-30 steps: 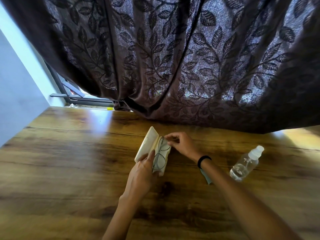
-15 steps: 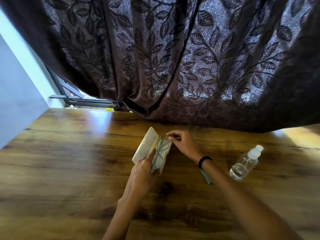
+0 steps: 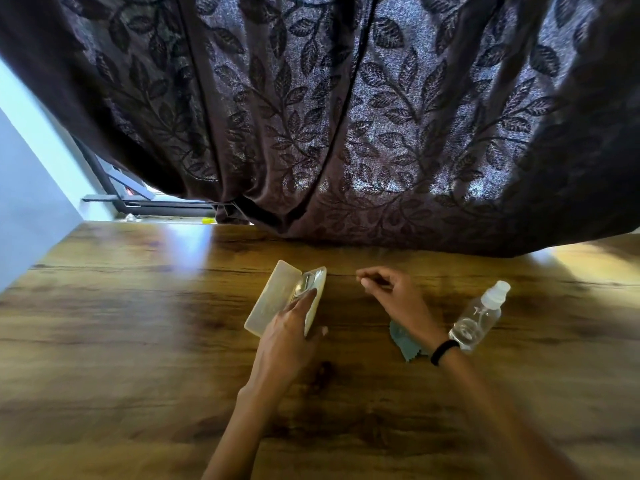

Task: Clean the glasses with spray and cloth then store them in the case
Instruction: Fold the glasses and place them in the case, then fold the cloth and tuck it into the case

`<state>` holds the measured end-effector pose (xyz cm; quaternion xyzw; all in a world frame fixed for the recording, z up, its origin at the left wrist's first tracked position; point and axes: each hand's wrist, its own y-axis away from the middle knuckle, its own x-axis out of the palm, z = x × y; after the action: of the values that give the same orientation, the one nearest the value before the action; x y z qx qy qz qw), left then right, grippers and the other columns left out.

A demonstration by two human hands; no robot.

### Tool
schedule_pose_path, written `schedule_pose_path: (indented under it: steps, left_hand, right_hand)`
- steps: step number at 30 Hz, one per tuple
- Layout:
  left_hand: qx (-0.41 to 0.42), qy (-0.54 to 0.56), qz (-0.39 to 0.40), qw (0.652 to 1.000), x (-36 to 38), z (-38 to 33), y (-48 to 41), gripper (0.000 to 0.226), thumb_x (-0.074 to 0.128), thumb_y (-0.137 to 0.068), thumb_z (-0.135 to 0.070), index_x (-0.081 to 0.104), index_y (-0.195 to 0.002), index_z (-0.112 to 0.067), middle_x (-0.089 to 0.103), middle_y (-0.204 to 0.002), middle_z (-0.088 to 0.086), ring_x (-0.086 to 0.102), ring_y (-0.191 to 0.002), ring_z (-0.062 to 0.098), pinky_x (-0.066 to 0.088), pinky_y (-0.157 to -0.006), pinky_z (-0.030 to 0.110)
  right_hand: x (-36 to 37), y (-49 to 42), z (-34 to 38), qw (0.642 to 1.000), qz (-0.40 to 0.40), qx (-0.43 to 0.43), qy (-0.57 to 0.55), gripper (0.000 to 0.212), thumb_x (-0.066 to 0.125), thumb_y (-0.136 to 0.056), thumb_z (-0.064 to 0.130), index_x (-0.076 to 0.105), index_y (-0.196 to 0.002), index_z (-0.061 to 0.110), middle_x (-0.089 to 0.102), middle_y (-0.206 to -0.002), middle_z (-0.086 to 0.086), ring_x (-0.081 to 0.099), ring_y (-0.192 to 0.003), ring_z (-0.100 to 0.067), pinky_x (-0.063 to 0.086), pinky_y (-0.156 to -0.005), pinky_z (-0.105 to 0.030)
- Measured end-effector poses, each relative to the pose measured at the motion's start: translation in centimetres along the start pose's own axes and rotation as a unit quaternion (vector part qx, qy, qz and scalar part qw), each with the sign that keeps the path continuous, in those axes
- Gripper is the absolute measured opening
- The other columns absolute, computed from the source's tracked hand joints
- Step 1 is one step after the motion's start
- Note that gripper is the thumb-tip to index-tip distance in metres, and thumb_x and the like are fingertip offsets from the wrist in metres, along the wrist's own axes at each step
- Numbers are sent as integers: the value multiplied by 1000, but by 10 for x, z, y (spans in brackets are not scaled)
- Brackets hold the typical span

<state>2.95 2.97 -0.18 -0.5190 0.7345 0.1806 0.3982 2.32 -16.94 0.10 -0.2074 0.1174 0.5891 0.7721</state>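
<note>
One case, long axis diagonal, far end rightward; left hand grips it; right hand loosely curled.

Seemingly a room in a home: heavy dark-brown curtain woven with leaf sprays draping onto a glossy wood-grain worktop, pale blue-grey painted wall at left, dark metal window frame behind.
</note>
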Motion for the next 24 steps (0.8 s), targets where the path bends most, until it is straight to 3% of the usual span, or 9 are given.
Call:
schedule_pose_path:
  steps: [2, 6, 9, 12, 16, 20, 24]
  left_hand:
    - [5, -5, 0, 1000, 3, -6, -2, 65, 64, -84, -28, 32, -140, -23, 44, -141, 7, 43, -127, 23, 42, -97, 39]
    - [29, -21, 14, 999, 10, -20, -9, 59, 62, -85, -30, 36, -137, -19, 47, -138, 6, 45, -124, 20, 40, -98, 34]
    - [45, -35, 31, 998, 20, -32, -15, 56, 60, -86, -33, 36, -136, -22, 46, -139, 3, 43, -125, 18, 38, -100, 32]
    - [79, -15, 64, 995, 34, -40, -18, 58, 61, -86, -32, 34, -137, -26, 46, -139, 0, 44, -125, 15, 37, -98, 26]
    - [115, -6, 105, 988, 55, -44, -18, 54, 62, -85, -28, 40, -134, -27, 53, -133, -4, 49, -118, 10, 37, -91, 19]
    - [154, 9, 150, 977, 71, -45, -15, 46, 63, -83, -22, 49, -126, -28, 58, -127, -7, 51, -114, 5, 32, -91, 14]
    - [169, 16, 139, 976, 78, -45, -13, 46, 68, -79, -30, 52, -122, -29, 57, -127, -10, 48, -116, 3, 31, -92, 16]
  right_hand:
    - [-9, 11, 0, 1000, -19, 9, 18, 14, 58, -88, 14, 65, -96, 23, 67, -100, 4, 62, -94, -8, 51, -79, -20]
    - [-24, 29, -4, 989, -34, 22, 144, 20, 54, -90, 11, 64, -108, 14, 65, -106, 2, 59, -93, -7, 42, -77, -5]
    - [-31, 44, -9, 970, -19, 47, 236, 27, 50, -92, 12, 58, -118, 17, 65, -114, -2, 61, -100, -16, 45, -81, -23]
    - [-33, 59, -13, 958, -15, 51, 283, 32, 52, -90, 9, 55, -121, 17, 66, -112, -7, 62, -97, -20, 45, -74, -24]
    - [-32, 79, -17, 953, -22, 45, 300, 38, 59, -85, 10, 54, -123, 14, 63, -120, -8, 58, -107, -20, 45, -88, -26]
    - [-31, 89, -21, 953, -5, 22, 303, 43, 67, -77, 7, 57, -117, 18, 60, -124, -2, 53, -115, -16, 37, -98, -22]
    - [-35, 86, -20, 958, -20, 19, 286, 14, 60, -82, 3, 61, -89, 15, 64, -106, -3, 58, -103, -16, 44, -89, -24]
